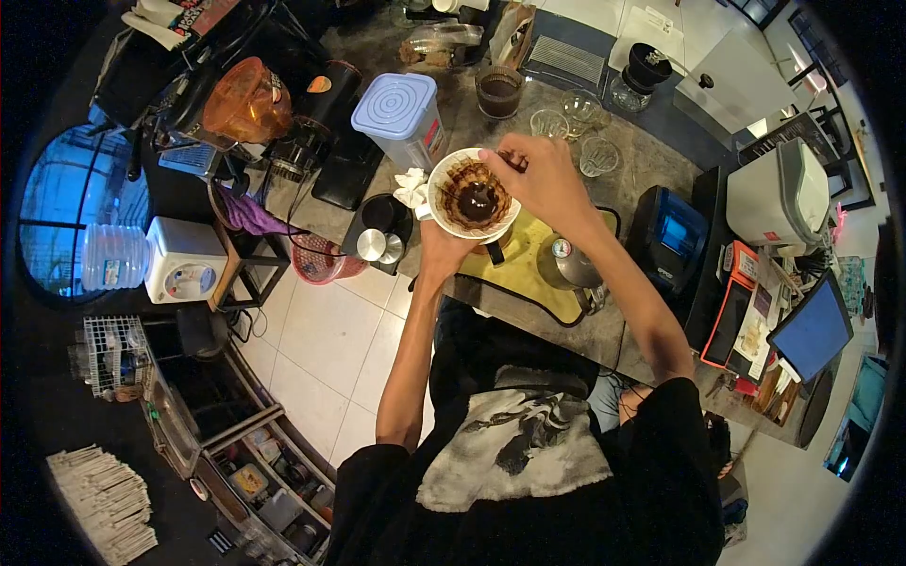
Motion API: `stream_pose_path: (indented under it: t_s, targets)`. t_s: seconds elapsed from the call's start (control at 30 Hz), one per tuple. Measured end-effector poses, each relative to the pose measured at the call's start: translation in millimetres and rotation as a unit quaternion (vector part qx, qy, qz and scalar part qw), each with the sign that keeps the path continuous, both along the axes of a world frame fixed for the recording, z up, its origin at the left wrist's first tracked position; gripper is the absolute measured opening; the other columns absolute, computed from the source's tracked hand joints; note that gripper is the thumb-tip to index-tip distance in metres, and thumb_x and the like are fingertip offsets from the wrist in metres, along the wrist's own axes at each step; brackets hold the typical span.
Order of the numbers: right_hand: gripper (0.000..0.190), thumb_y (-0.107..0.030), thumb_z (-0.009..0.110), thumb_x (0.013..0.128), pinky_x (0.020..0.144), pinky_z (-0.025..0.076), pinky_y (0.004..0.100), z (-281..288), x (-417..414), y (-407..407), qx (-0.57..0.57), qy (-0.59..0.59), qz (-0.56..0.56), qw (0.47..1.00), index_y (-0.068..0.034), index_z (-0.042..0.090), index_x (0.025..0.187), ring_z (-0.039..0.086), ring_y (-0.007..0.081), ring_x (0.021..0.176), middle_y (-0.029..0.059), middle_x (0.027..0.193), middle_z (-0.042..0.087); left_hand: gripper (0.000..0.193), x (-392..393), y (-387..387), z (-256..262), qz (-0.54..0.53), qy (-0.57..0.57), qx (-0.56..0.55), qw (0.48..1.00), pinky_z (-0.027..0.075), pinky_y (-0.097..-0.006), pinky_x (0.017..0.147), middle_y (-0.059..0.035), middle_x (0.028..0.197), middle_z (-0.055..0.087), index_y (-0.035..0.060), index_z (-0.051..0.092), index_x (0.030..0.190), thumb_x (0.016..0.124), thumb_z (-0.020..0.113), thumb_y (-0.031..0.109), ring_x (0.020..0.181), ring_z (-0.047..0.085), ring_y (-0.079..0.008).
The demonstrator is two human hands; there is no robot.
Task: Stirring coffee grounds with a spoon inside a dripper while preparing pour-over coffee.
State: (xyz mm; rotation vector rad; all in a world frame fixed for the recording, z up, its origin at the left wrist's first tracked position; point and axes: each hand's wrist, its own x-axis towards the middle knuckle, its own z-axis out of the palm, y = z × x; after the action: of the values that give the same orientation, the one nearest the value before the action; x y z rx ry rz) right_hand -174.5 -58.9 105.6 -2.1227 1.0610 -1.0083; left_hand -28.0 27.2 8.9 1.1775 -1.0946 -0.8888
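Note:
My left hand [447, 247] grips a white coffee dripper [422, 212] from its near side, with most of its fingers hidden beneath. A paper filter [451, 166] lines the dripper, its walls stained brown, and dark wet coffee [478, 201] sits in the bottom. Over the right rim, my right hand [541, 173] pinches the dark handle of a thin utensil [515, 161], which reaches into the filter; its tip is hard to make out. A black handle [497, 253] of some vessel shows below the dripper. Nearby, a metal kettle [559, 265] with a dial thermometer stands on a yellow mat [534, 237].
Beyond the dripper are a lidded plastic container [396, 106], a glass of dark liquid [500, 92] and several small clear glasses [599, 156]. A scale with metal pieces [380, 244] lies left, crumpled tissue [410, 187] beside the dripper, a black printer [662, 237] right.

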Motion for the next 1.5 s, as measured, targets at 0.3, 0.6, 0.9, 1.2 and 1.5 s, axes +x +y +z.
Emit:
stream_pose_path:
  t_s: [0.3, 0.6, 0.9, 1.2, 1.5]
  targets:
    - [0.031, -0.026, 0.070, 0.084, 0.059, 0.051, 0.0350, -2.5, -8.3, -3.5, 0.102, -0.012, 0.013, 0.995, 0.005, 0.069, 0.084, 0.066, 0.0258, 0.060, 0.0184, 0.067, 0.066, 0.104, 22.5, 34.6, -33.1, 0.047, -0.099, 0.002, 0.994, 0.032, -0.0465, 0.107, -0.0186, 0.129, 0.051, -0.0024, 0.037, 0.139, 0.064, 0.083, 0.054, 0.128, 0.043, -0.0301]
    - [0.029, -0.026, 0.071, 0.083, 0.059, 0.050, 0.0327, 12.5, -18.0, 3.7, 0.138, -0.005, 0.011, 0.990, 0.003, 0.070, 0.085, 0.064, 0.0204, 0.059, 0.0142, 0.068, 0.068, 0.055, 28.0, 27.0, 19.1, 0.110, -0.150, -0.058, 0.981, 0.034, -0.0385, 0.100, -0.0132, 0.115, 0.056, 0.0006, 0.055, 0.109, 0.100, 0.034, 0.051, 0.112, 0.049, -0.0250]
    - [0.025, -0.023, 0.067, 0.086, 0.061, 0.047, 0.0302, -15.4, -13.0, 6.3, 0.158, -0.073, 0.045, 0.984, 0.000, 0.071, 0.093, 0.061, 0.0180, 0.063, 0.0119, 0.074, 0.068, 0.031, 24.5, 17.2, 24.5, 0.117, -0.106, -0.009, 0.987, 0.038, -0.0272, 0.076, -0.0057, 0.089, 0.050, -0.0016, 0.051, 0.085, 0.101, 0.046, 0.024, 0.082, 0.046, -0.0141]
    - [0.024, -0.020, 0.063, 0.091, 0.064, 0.045, 0.0281, -0.2, -18.7, 8.6, 0.081, -0.078, 0.052, 0.992, 0.001, 0.069, 0.101, 0.059, 0.0141, 0.070, 0.0099, 0.082, 0.067, 0.033, 25.3, 14.4, 20.4, 0.128, -0.094, -0.020, 0.987, 0.036, -0.0260, 0.072, -0.0040, 0.086, 0.049, -0.0020, 0.051, 0.079, 0.100, 0.050, 0.023, 0.077, 0.043, -0.0114]
    - [0.025, -0.020, 0.056, 0.093, 0.058, 0.038, 0.0243, -29.7, -37.2, 0.4, 0.218, -0.104, 0.030, 0.970, 0.000, 0.070, 0.099, 0.051, 0.0074, 0.065, 0.0022, 0.070, 0.061, 0.039, 13.5, 14.9, 25.3, 0.135, -0.038, 0.046, 0.989, 0.033, -0.0272, 0.059, 0.0016, 0.069, 0.044, 0.0003, 0.052, 0.083, 0.104, 0.041, 0.031, 0.065, 0.036, -0.0072]
